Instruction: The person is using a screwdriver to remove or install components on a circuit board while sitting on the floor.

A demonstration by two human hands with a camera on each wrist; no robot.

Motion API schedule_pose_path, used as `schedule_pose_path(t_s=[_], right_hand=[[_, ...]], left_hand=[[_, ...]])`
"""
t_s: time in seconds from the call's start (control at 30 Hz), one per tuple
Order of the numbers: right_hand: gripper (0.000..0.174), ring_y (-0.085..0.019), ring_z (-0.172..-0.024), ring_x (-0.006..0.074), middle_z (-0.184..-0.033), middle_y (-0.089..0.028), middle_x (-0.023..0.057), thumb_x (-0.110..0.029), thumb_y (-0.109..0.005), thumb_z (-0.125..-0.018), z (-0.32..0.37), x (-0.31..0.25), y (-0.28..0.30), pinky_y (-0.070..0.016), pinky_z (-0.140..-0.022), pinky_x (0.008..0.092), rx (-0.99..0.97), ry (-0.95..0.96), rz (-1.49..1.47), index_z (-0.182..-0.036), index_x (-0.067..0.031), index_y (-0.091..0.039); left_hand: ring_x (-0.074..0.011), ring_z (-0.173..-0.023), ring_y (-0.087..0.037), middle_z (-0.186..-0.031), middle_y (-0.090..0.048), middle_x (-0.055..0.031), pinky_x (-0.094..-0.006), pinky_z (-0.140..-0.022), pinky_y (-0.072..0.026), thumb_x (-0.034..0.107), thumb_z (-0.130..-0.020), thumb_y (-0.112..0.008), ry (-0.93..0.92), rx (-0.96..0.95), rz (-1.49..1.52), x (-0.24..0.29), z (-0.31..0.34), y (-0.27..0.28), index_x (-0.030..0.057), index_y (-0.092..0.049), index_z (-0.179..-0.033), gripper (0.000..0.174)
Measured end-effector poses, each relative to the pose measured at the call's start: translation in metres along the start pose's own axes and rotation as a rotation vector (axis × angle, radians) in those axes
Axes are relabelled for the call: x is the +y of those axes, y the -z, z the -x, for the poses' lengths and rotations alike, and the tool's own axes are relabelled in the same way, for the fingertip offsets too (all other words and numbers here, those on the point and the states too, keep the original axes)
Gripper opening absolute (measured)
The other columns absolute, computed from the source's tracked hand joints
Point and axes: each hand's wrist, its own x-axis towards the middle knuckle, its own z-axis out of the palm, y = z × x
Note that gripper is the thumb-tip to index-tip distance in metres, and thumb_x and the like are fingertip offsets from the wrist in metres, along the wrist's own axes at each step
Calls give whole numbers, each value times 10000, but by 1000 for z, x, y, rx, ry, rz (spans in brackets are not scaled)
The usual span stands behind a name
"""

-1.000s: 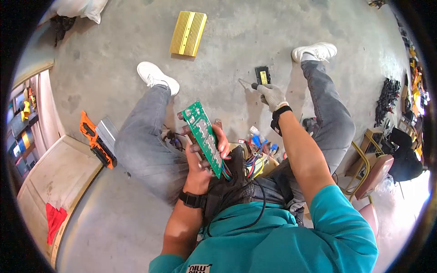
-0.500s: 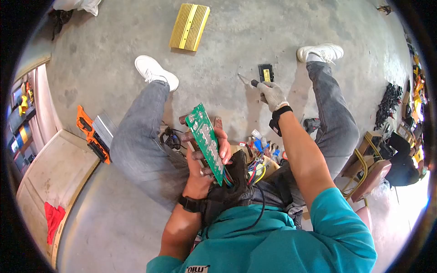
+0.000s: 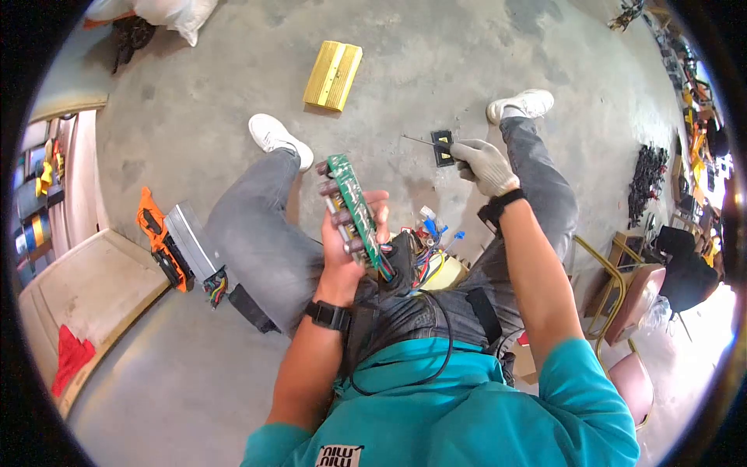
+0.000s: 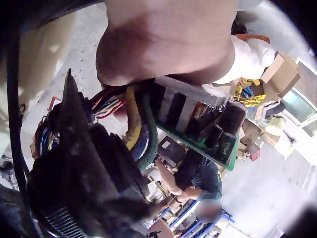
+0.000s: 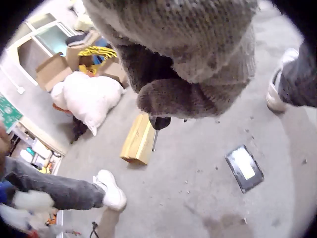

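Observation:
My bare left hand [image 3: 340,251] grips a green circuit board [image 3: 354,208] over my lap, tilted so that its edge and the brown cylindrical parts along one side show. In the left wrist view, thick yellow and green wires [image 4: 133,124] run beside the board's component side [image 4: 198,121]. Out to the right, my gloved right hand [image 3: 489,169] holds a screwdriver [image 3: 420,140], its thin shaft pointing left; in the right wrist view its dark end [image 5: 160,122] pokes out below the glove. Beyond this hand, a black rectangular plate [image 5: 244,168] with a label lies on the floor.
A gold ribbed metal housing [image 3: 333,76] lies on the floor ahead. Bundled wires with blue connectors [image 3: 433,227] sit between my legs. To the left are an orange-and-black object [image 3: 159,241] and a silver housing [image 3: 193,241]. A chair [image 3: 638,303] stands at the right.
The circuit board has turned from showing its flat green face to nearly edge-on. My right hand has shifted slightly right with the screwdriver. The head view has also shifted.

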Motion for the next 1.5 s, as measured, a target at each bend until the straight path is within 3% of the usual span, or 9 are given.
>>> schedule_pose_path(t_s=[0.37, 0.63, 0.67, 0.87, 0.9, 0.93, 1.03, 1.13, 1.5], right_hand=[[333, -562, -725, 78, -894, -642, 21, -256, -680, -904, 181, -59, 12, -475, -631, 222, -2, 252, -3, -1128, -10, -657], [310, -577, -743, 82, -874, -640, 27, -247, -677, -907, 228, -29, 12, -466, -629, 232, 2, 337, -114, -1100, -4, -672], [311, -576, -754, 92, -870, -639, 30, -245, -679, -906, 213, -9, 22, -463, -648, 235, 11, 571, 157, -1089, 6, -676], [332, -572, -754, 99, -902, -634, 36, -239, -675, -907, 236, -18, 3, -469, -648, 237, 12, 340, -137, -1119, 17, -668], [321, -564, -744, 95, -901, -627, 32, -234, -673, -912, 236, -19, 2, -467, -640, 235, 25, 324, -128, -1119, 12, -661], [321, -564, -744, 95, -901, -627, 32, -234, -673, -912, 235, -18, 2, -467, -640, 235, 24, 315, -141, -1119, 12, -661], [303, -554, -743, 90, -901, -619, 28, -221, -673, -912, 234, -16, 2, -464, -635, 237, -5, 307, -151, -1109, 9, -653], [303, -552, -741, 89, -901, -623, 29, -218, -672, -913, 231, -16, 3, -461, -631, 236, -10, 316, -145, -1109, 11, -648], [289, -557, -714, 81, -894, -645, 34, -205, -669, -920, 227, -12, 4, -464, -618, 221, -25, 284, -201, -1114, 7, -647]], left_hand=[[-154, -586, -596, -1205, -638, -267, -288, -538, -510, 478, -969, -324, -41, 28, -210, -8, -4, 0, -81, -557, -1282, 682], [-141, -496, -568, -1099, -693, -284, -279, -469, -494, 425, -986, -258, -26, 7, -308, -2, -1, -17, -5, -548, -1305, 609], [-141, -496, -568, -1099, -693, -284, -279, -469, -494, 425, -986, -258, -46, -10, -295, -1, -2, -17, -5, -548, -1305, 609], [-175, -503, -582, -1136, -669, -265, -315, -484, -519, 438, -963, -285, -98, 30, -430, -7, -15, -10, -24, -487, -1381, 655], [-293, -1042, -686, -1197, -650, -145, -272, -411, -472, 336, -1027, -271, -77, 46, -364, -7, -9, -18, 26, -577, -1201, 469], [-293, -1042, -686, -1197, -650, -145, -272, -411, -472, 336, -1027, -271, -70, 56, -374, -6, -7, -20, 26, -577, -1201, 469], [-175, -658, -651, -1088, -691, -221, -282, -479, -490, 389, -1006, -283, 38, -134, -386, 2, -7, -11, 16, -592, -1232, 534], [-136, -522, -561, -1049, -700, -254, -280, -506, -500, 415, -998, -274, 10, -20, -376, -2, -6, -13, 13, -599, -1245, 573], [-122, -542, -557, -1126, -680, -227, -263, -523, -504, 434, -976, -315, 35, -54, -418, -1, -7, -14, -64, -558, -1281, 634]])
